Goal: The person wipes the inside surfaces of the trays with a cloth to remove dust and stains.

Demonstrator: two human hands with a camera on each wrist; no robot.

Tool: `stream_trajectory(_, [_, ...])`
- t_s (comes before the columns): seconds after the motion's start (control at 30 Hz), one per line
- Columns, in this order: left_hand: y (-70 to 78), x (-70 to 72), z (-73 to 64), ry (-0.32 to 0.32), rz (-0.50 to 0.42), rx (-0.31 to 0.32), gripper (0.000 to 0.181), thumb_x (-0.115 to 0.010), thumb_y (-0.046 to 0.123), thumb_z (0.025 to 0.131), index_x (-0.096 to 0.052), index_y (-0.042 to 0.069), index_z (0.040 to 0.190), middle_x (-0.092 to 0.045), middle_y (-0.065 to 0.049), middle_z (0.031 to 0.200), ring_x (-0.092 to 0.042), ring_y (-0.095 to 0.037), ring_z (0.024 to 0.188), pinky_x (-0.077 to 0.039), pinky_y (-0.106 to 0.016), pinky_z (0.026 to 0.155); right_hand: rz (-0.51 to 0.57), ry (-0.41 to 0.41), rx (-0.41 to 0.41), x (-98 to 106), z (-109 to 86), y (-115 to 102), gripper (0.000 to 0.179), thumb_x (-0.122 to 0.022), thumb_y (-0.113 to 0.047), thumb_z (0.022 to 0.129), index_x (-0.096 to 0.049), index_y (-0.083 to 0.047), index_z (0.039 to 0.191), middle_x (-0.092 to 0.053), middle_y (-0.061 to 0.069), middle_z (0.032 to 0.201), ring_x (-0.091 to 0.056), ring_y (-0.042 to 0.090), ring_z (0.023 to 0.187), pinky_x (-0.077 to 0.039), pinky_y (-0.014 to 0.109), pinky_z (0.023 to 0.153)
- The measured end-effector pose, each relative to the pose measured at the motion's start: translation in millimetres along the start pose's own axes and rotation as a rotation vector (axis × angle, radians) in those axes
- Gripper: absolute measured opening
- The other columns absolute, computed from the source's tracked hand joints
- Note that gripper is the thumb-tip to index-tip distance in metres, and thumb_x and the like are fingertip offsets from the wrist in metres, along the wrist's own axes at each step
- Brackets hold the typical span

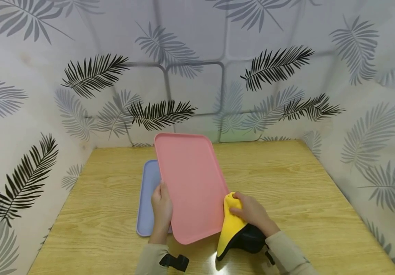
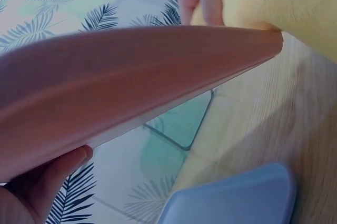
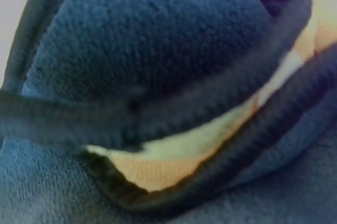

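A pink rectangular tray is held up at a tilt over the table, its left edge gripped by my left hand. In the left wrist view the thumb lies against the side of the tray. My right hand pinches a bunched yellow cloth with dark edging, at the tray's right edge. The cloth's dark side fills most of the right wrist view, where the fingers cannot be made out. Partly behind the pink tray, a blue tray lies on the table.
The wood-grain table extends to both sides of the trays. A pale curtain with leaf prints stands behind it and along both sides. Black straps with small devices sit on the wrists.
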State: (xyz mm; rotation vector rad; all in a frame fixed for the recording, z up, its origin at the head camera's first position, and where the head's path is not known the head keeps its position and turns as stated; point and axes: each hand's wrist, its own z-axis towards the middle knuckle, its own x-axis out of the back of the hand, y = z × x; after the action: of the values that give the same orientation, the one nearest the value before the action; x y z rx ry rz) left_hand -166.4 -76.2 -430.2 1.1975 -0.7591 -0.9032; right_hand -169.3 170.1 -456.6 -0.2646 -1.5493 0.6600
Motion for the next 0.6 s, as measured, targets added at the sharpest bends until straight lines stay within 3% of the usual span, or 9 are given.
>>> stream_trajectory(0.3, [-11.8, -15.6, 8.6, -0.036, -0.029, 0.117, 0.042, -0.038, 0.025, 0.097, -0.051, 0.003, 0.064, -0.047, -0.002, 0.061, -0.045, -0.014, 0.06, -0.038, -0.029, 0.056, 0.121, 0.118, 0.007, 29.8, -5.8, -5.4, 0.039, -0.065, -0.018, 0.08, -0.054, 0.003, 0.111, -0.058, 0.01, 0.084, -0.044, 0.015, 0.061, -0.038, 0.028, 0.055])
stream_trajectory(0.47, [-19.3, -25.7, 11.1, -0.051, -0.052, 0.148, 0.043, -0.037, 0.025, 0.097, -0.054, 0.0, 0.067, -0.048, -0.001, 0.061, -0.045, -0.012, 0.059, -0.038, -0.027, 0.055, 0.158, 0.148, 0.014, 38.8, -7.9, -10.0, 0.037, -0.066, -0.017, 0.08, -0.055, 0.002, 0.11, -0.056, 0.009, 0.082, -0.044, 0.015, 0.06, -0.039, 0.028, 0.054])
stream_trajectory(0.6, [-23.1, -34.8, 14.0, -0.104, -0.091, 0.177, 0.043, -0.035, 0.026, 0.098, -0.055, -0.001, 0.07, -0.048, -0.001, 0.062, -0.046, -0.012, 0.059, -0.039, -0.026, 0.054, 0.181, 0.16, 0.015, 40.3, -9.3, -10.6, 0.036, -0.066, -0.018, 0.08, -0.055, 0.0, 0.109, -0.055, 0.007, 0.078, -0.044, 0.014, 0.058, -0.039, 0.028, 0.052])
